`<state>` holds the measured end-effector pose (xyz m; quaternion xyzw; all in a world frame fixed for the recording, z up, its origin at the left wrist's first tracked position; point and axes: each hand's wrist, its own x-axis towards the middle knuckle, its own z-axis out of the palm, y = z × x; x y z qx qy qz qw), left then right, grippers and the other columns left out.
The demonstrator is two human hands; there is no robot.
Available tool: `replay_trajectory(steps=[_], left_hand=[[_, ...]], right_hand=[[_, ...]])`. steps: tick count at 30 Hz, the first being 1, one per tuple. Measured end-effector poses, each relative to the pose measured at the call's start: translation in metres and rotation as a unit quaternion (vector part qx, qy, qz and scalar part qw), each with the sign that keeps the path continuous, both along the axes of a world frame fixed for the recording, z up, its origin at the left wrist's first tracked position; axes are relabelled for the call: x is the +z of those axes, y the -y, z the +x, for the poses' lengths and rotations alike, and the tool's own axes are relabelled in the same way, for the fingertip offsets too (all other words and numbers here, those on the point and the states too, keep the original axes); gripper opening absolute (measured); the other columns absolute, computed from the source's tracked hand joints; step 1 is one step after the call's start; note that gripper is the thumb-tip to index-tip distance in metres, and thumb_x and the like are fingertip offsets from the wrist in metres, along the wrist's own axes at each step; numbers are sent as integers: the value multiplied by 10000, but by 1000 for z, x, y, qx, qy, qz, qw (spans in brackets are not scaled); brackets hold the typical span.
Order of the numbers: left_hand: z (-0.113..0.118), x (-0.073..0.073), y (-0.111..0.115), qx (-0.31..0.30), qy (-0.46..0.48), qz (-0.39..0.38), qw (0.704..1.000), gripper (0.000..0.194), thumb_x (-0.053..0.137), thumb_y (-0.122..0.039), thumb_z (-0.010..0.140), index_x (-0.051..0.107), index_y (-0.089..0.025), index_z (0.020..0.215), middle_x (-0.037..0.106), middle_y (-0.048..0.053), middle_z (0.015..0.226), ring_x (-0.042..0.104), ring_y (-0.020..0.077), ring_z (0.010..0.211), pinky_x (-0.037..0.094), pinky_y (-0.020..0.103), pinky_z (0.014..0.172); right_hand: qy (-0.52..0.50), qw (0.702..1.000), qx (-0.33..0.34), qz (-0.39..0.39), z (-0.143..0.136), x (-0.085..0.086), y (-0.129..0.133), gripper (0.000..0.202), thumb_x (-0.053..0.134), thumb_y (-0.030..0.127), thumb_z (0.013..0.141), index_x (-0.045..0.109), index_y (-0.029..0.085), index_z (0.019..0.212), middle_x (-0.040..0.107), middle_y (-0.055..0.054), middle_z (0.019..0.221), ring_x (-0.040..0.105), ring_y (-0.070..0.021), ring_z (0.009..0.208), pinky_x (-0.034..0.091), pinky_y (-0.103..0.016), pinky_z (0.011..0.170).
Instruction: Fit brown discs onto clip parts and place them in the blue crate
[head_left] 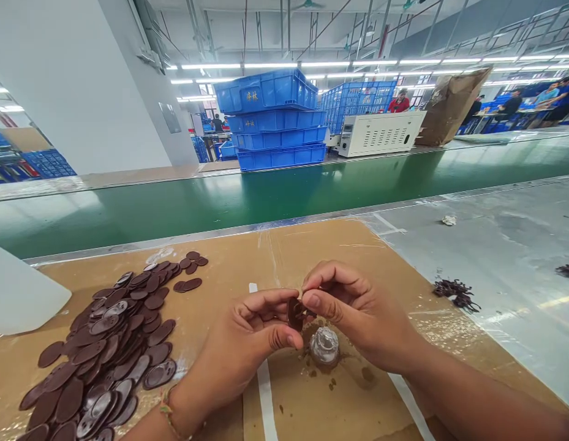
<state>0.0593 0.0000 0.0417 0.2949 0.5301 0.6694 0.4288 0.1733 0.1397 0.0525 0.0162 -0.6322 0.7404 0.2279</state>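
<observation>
Brown oval piece [293, 313], one — above the table [321, 245], between both hands: left hand [250, 327] grip clasping it, thumb to fingers; right hand [357, 312] grip pinching its right edge.

The ovals [103, 346] look smooth and part glossy, perhaps rubber or plastic, the cardboard [321, 248] matt with shiny patches, the belt [196, 205] glossy, the crates [279, 125] smooth plastic.

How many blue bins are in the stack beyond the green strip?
4, one above another: top bin, second bin, third bin and bottom bin. Any behind them would be hidden.
</observation>
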Motion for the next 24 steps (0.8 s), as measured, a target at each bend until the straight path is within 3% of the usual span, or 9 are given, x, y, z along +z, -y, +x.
replay_trajectory(steps=[4,11,16,20,22,24], left_hand=[[1,2,-1,-8,-9,-6,1000,296,827,-170,658,765,-275,928,757,-2,877,676,119,814,538,202,795],[3,2,-3,7,29,5,1000,269,810,-95,641,771,-241,865,754,-5,804,654,87,704,529,151,686],[5,4,-3,15,43,-2,999,256,838,-121,619,775,-242,837,747,-17,794,637,75,712,524,135,688],[6,6,-4,13,37,-1,999,190,837,-163,633,781,-235,799,681,-43,620,606,62,670,505,107,659],[6,6,-3,13,19,-6,1000,72,815,-176,664,771,-212,709,680,-34,627,596,63,674,501,108,663],[5,4,-3,21,5,-12,1000,93,798,-173,676,743,-190,602,699,-18,672,594,70,687,505,122,677]], right_hand=[[12,999,-12,32,0,-2,0,199,736,344,852,617,184,842,663,-3,751,647,-127,689,549,-226,639],[8,989,-64,133,2,-7,-1,85,705,246,848,634,200,838,636,7,788,588,-114,718,476,-218,649],[-12,991,-66,119,0,-10,2,93,687,218,844,600,205,813,612,10,777,573,-128,718,463,-250,663],[-2,991,-70,118,-1,-12,5,113,667,220,849,569,205,793,594,17,767,560,-127,710,451,-259,666],[7,991,-72,117,-1,-13,7,124,661,230,854,559,205,789,591,21,762,553,-124,702,442,-260,662],[15,990,-77,117,-2,-14,8,147,662,252,859,549,203,780,594,26,743,554,-121,690,438,-256,653]])
